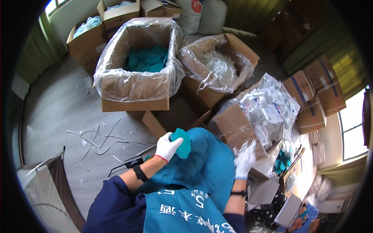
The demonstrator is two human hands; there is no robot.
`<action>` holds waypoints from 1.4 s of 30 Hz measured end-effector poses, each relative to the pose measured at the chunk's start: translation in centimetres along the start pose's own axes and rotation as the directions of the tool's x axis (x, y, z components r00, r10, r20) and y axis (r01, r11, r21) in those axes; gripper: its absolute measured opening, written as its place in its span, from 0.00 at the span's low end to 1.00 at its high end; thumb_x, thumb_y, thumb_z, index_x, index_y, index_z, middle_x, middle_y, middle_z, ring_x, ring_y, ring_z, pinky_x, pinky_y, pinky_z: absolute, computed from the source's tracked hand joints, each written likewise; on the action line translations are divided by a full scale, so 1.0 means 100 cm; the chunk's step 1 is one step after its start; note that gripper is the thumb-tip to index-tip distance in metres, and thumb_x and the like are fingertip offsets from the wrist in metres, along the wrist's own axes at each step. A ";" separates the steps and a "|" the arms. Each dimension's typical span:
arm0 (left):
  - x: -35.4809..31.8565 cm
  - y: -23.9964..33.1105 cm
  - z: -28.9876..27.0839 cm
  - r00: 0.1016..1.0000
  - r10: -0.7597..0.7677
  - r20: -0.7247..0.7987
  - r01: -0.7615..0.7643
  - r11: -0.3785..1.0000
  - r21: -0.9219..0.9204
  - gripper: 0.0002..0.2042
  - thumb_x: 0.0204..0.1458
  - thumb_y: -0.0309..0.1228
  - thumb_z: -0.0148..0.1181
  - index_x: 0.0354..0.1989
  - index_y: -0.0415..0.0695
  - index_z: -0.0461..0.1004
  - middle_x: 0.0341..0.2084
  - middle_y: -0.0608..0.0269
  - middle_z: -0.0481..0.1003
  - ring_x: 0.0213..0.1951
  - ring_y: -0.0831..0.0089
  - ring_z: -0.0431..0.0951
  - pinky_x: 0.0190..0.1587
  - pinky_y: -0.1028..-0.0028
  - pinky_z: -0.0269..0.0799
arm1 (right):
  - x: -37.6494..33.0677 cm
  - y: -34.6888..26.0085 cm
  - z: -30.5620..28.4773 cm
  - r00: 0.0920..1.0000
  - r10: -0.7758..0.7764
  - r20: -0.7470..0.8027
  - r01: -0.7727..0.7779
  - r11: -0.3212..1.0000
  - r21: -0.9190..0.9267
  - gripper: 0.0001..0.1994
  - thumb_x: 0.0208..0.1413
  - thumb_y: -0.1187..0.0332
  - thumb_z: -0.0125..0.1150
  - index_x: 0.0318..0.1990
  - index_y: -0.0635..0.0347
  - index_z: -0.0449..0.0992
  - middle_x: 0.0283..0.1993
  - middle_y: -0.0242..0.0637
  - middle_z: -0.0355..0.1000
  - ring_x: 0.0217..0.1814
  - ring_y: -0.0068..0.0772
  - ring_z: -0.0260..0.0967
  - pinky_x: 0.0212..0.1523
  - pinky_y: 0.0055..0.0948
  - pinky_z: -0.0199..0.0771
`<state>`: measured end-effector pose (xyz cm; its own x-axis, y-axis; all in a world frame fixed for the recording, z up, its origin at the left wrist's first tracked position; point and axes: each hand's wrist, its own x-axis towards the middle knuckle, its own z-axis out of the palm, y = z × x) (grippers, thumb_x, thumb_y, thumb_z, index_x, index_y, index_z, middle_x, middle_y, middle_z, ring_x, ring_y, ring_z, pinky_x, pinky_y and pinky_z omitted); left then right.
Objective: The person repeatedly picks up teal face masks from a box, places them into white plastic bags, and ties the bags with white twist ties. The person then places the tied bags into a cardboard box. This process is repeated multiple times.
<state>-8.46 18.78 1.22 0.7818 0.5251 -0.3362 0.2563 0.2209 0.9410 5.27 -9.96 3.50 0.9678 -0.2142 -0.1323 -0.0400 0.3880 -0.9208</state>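
Note:
My left hand (pixel 166 148), in a white knit glove with a red cuff edge, grips a teal, flat, rounded pad-like piece (pixel 182 144) above my knee. Its exact kind does not show. My right hand (pixel 244 161), also in a white glove, is to the right of my teal apron (pixel 198 163), beside the carton flap (pixel 239 126). It is smeared by motion, and its fingers cannot be made out. Beyond that flap a heap of white printed packets (pixel 268 110) fills a plastic-lined carton. More teal pieces (pixel 285 161) lie near my right hand.
Ahead stands a big carton (pixel 134 95) lined with clear plastic, holding similar teal pieces (pixel 147 59). Right of it, another lined carton (pixel 204 91) holds pale shredded strands (pixel 219 66). Loose straps (pixel 95 141) litter the floor at left. Another person (pixel 307 221) is at lower right.

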 end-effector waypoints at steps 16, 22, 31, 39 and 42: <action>0.157 0.140 -0.078 0.987 0.117 0.113 -0.114 0.993 -0.032 0.10 0.59 0.38 0.60 0.41 0.45 0.77 0.34 0.65 0.79 0.30 0.75 0.79 0.29 0.75 0.73 | -0.100 0.085 -0.083 0.951 -0.095 0.294 0.308 0.196 -0.931 0.13 0.65 0.60 0.52 0.37 0.60 0.75 0.28 0.53 0.77 0.31 0.59 0.76 0.32 0.52 0.73; 0.012 -0.027 -0.022 0.898 0.139 0.418 -0.438 0.377 0.816 0.15 0.58 0.39 0.54 0.45 0.41 0.78 0.44 0.49 0.79 0.49 0.52 0.79 0.53 0.54 0.74 | -0.108 0.090 -0.076 0.881 -0.079 0.467 0.471 0.042 -0.881 0.10 0.63 0.60 0.55 0.35 0.56 0.74 0.23 0.50 0.75 0.25 0.56 0.75 0.25 0.52 0.72; -0.012 -0.089 -0.028 0.928 0.000 0.373 -0.303 0.582 0.754 0.31 0.64 0.55 0.46 0.68 0.47 0.62 0.61 0.46 0.70 0.60 0.48 0.72 0.62 0.56 0.68 | -0.108 0.087 -0.079 0.876 -0.091 0.474 0.476 0.004 -0.880 0.10 0.63 0.59 0.56 0.34 0.55 0.74 0.22 0.49 0.74 0.23 0.56 0.74 0.25 0.51 0.72; 0.000 -0.101 -0.030 0.941 -0.009 0.339 -0.269 0.586 0.764 0.32 0.63 0.57 0.47 0.67 0.47 0.63 0.58 0.45 0.73 0.59 0.49 0.73 0.61 0.59 0.69 | -0.111 0.079 -0.080 0.885 -0.197 0.422 0.453 0.149 -0.879 0.11 0.63 0.59 0.55 0.35 0.55 0.76 0.24 0.51 0.75 0.25 0.58 0.74 0.26 0.51 0.73; -0.006 -0.074 -0.020 0.950 -0.020 0.313 -0.241 0.590 0.770 0.28 0.62 0.52 0.52 0.62 0.44 0.69 0.56 0.47 0.75 0.58 0.50 0.74 0.60 0.60 0.69 | -0.101 0.061 -0.086 0.987 -0.056 0.152 0.127 0.851 -0.510 0.09 0.67 0.67 0.52 0.37 0.61 0.76 0.21 0.36 0.71 0.16 0.29 0.66 0.20 0.34 0.69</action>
<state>-11.90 18.49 -5.60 0.9152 0.2370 -0.3260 0.4003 -0.6293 0.6662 -6.91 -13.15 -3.99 0.9950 -0.0967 -0.0235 -0.0383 -0.1543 -0.9873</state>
